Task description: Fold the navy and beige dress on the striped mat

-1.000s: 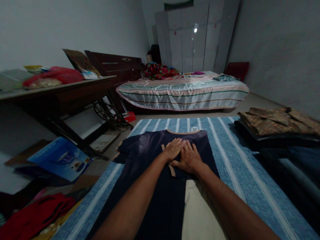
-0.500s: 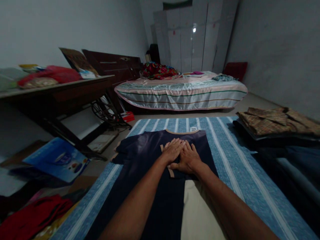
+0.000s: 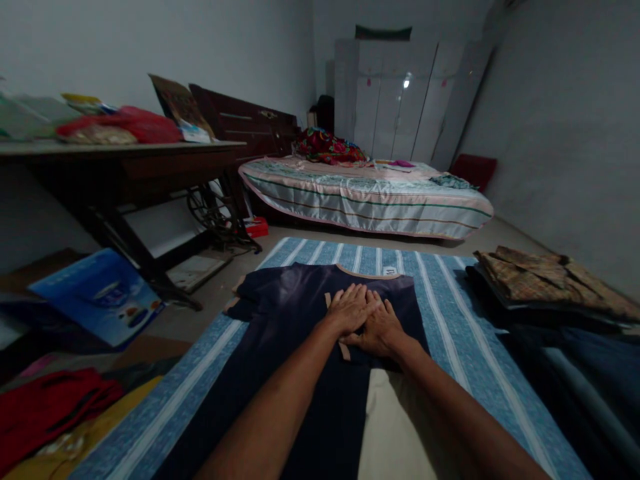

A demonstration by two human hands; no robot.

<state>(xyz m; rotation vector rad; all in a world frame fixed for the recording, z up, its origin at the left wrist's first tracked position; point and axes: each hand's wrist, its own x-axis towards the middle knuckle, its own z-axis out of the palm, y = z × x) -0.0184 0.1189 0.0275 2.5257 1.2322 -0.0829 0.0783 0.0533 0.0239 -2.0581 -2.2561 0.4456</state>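
Though view has tilted, left hand (image 3: 349,312) and right hand (image 3: 380,332) stay spread flat, touching, on navy shirt (image 3: 287,320).

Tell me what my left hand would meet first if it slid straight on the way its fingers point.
Already on the dark shirt, your left hand would probably reach the tan collar next, beyond a little more shirt; the right hand touches its side.
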